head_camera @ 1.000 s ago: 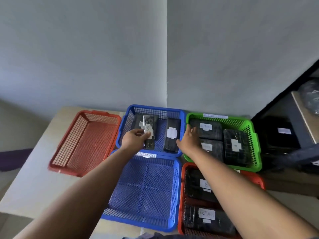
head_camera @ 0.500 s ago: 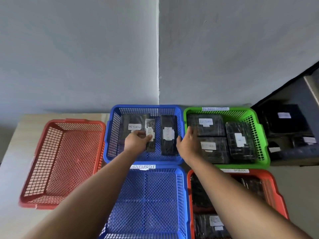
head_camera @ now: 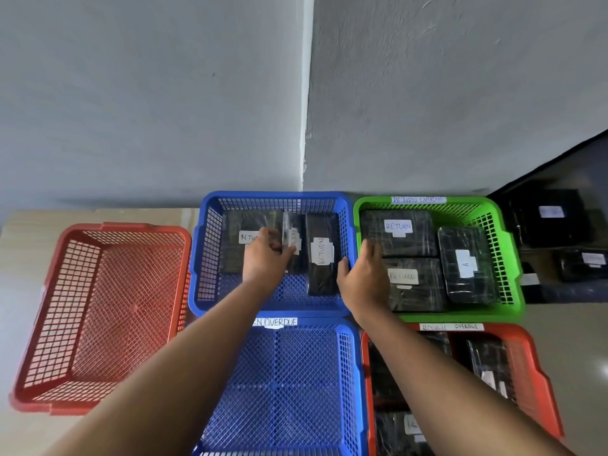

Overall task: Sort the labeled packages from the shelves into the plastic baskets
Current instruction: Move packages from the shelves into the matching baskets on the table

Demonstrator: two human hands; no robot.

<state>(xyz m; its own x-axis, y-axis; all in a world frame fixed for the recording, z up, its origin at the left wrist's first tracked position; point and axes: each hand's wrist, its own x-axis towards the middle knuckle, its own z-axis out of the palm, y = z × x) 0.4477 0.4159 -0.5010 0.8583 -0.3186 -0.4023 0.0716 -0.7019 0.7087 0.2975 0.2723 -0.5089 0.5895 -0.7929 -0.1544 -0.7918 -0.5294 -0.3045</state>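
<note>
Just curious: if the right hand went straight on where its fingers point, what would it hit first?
Likely the upper RETURN package in the green basket; the right hand hovers at its edge, depth unclear.

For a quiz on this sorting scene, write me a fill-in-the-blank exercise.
The green basket holds ___ packages.
The left hand grips a narrow package in the far basket, which is coloured ___.
The empty basket on the far left is ___.
Missing words: three; blue; red.
</note>
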